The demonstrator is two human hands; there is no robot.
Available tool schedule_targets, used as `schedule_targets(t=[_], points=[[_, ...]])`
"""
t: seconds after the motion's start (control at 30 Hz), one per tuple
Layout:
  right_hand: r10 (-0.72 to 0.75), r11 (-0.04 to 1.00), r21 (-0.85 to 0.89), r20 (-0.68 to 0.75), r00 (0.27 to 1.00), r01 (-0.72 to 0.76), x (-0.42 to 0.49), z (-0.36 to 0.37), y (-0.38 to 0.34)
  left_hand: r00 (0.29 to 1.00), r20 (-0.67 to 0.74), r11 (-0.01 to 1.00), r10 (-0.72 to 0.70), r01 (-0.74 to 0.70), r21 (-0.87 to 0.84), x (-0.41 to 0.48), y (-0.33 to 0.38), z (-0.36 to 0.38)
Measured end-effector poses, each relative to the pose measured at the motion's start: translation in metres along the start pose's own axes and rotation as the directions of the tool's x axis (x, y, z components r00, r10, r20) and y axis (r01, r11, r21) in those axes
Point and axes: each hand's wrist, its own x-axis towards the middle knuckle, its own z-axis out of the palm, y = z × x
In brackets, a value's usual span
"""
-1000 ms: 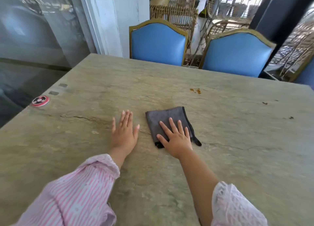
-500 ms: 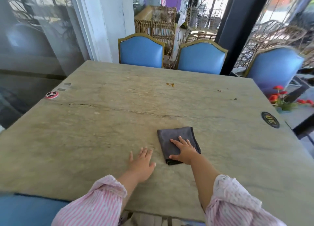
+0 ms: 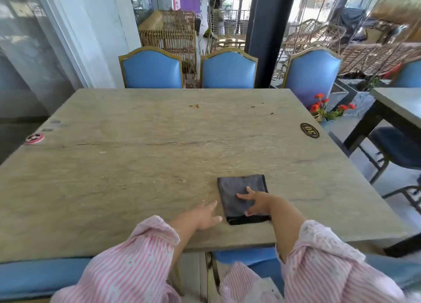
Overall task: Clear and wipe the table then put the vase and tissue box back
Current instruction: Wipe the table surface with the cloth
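Now drawing cloth (image 3: 239,186) back from centre to near edge of table (image 3: 136,166).
Pressing it under flat right hand (image 3: 255,203), fingers spread; left hand (image 3: 204,216) flat alongside. Crumbs (image 3: 194,106) far side unwiped; vase (image 3: 328,114) off-table, right.

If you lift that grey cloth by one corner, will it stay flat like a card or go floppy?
Probably floppy: the grey cloth looks folded and hugs the table like soft fabric. It looks thin, so likely light. Pushed under the flat right hand, it should slide, not roll, though the rough-looking stone may drag it.
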Motion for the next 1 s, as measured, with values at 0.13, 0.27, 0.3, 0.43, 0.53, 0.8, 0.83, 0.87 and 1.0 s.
schedule_targets(t=[0.13, 0.27, 0.3, 0.43, 0.53, 0.8, 0.83, 0.87, 1.0], points=[[0.017, 0.999, -0.052, 0.041, 0.999, -0.014, -0.02, -0.003, 0.045, 1.0, -0.004, 1.0, 0.016, -0.016, 0.006, 0.005, 0.036, -0.001], [0.026, 0.986, -0.166, 0.091, 0.996, -0.01, -0.037, -0.013, 0.104, 1.0, -0.025, 1.0, -0.013, 0.012, -0.016, 0.017, 0.087, 0.002], [0.023, 0.982, -0.188, 0.101, 0.995, -0.004, -0.039, -0.015, 0.118, 0.999, -0.031, 1.0, -0.018, 0.018, -0.025, 0.022, 0.103, 0.004], [-0.042, 0.98, -0.187, 0.125, 0.991, 0.065, -0.042, -0.023, 0.171, 0.998, -0.055, 0.998, -0.035, 0.032, -0.052, 0.045, 0.176, 0.011], [-0.088, 0.968, -0.224, 0.125, 0.988, 0.115, -0.046, -0.025, 0.204, 0.996, -0.026, 0.996, -0.085, 0.084, -0.02, 0.061, 0.225, 0.022], [-0.174, 0.96, -0.215, 0.051, 0.983, 0.181, -0.047, -0.025, 0.293, 0.988, -0.068, 0.989, -0.142, 0.144, 0.03, 0.094, 0.295, 0.044], [-0.191, 0.963, -0.187, 0.039, 0.981, 0.195, -0.045, -0.025, 0.303, 0.987, -0.101, 0.991, -0.129, 0.132, 0.03, 0.098, 0.301, 0.043], [-0.207, 0.965, -0.159, 0.029, 0.978, 0.209, -0.043, -0.027, 0.311, 0.984, -0.136, 0.992, -0.114, 0.121, 0.041, 0.104, 0.307, 0.041], [-0.284, 0.959, -0.013, 0.003, 0.959, 0.284, -0.027, -0.043, 0.342, 0.977, -0.198, 0.981, -0.074, 0.107, 0.161, 0.134, 0.328, 0.04]])
